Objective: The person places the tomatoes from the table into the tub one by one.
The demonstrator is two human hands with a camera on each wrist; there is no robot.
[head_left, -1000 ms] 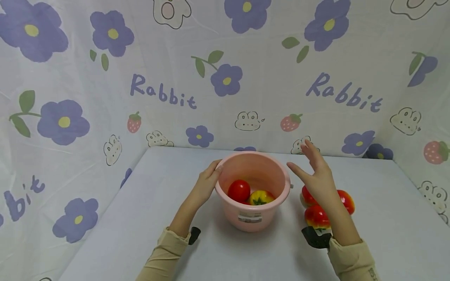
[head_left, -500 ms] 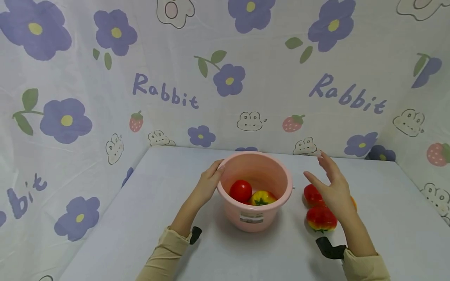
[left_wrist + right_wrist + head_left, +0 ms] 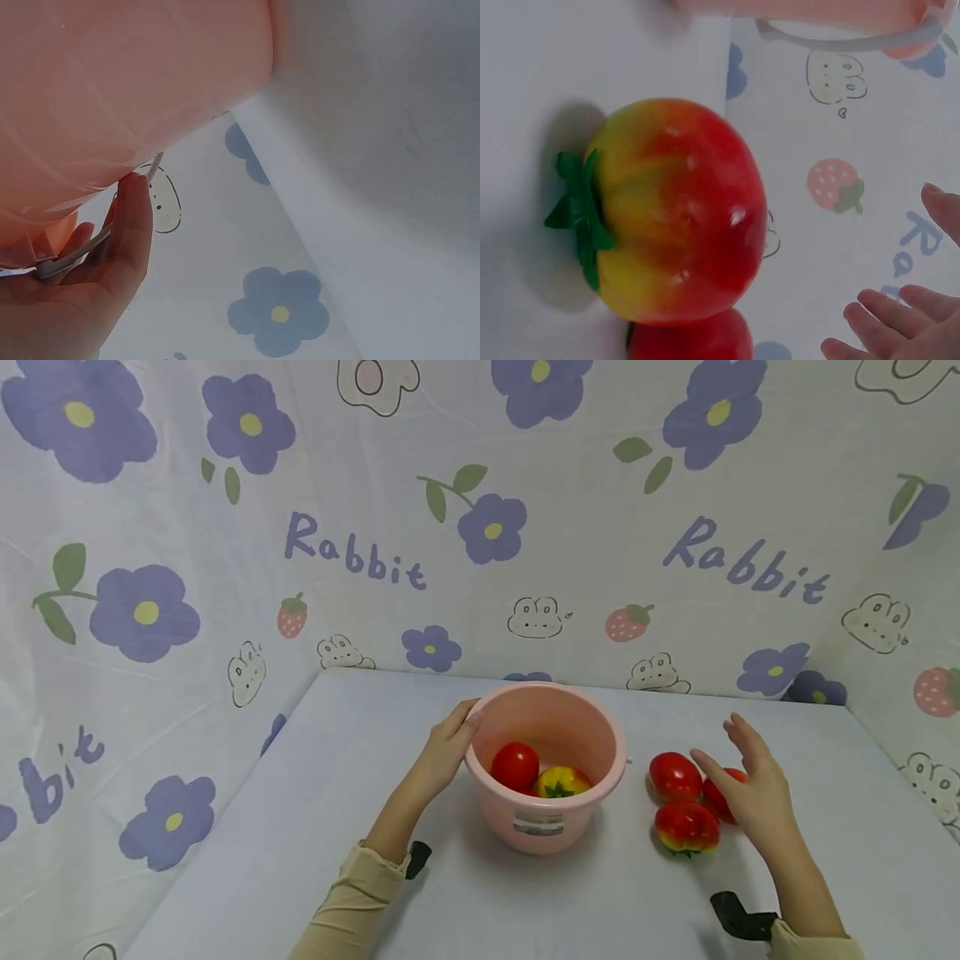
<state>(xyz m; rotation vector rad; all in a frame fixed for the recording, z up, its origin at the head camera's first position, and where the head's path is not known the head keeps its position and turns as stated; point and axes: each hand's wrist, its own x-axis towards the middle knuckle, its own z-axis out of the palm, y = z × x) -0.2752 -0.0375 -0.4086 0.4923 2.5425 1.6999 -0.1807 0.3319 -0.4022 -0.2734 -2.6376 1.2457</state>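
Flowered, rabbit-printed cloth (image 3: pixel 570 510) hangs behind the white table (image 3: pixel 255 827) and the pink bucket (image 3: pixel 498 814) on it. With my left hand (image 3: pixel 442 756) I grip the bucket's left rim; my right hand (image 3: pixel 757 793), fingers spread, holding nothing, is right of the bucket. Inside the bucket lie a red tomato (image 3: pixel 515 766) and a yellowish tomato (image 3: pixel 564 779); some red below them I can't make out. Right of the bucket are the far tomato (image 3: pixel 675 777), near tomato (image 3: pixel 687 827) and outer tomato (image 3: pixel 718 802). I'd judge the work partway: at least two in, three out.
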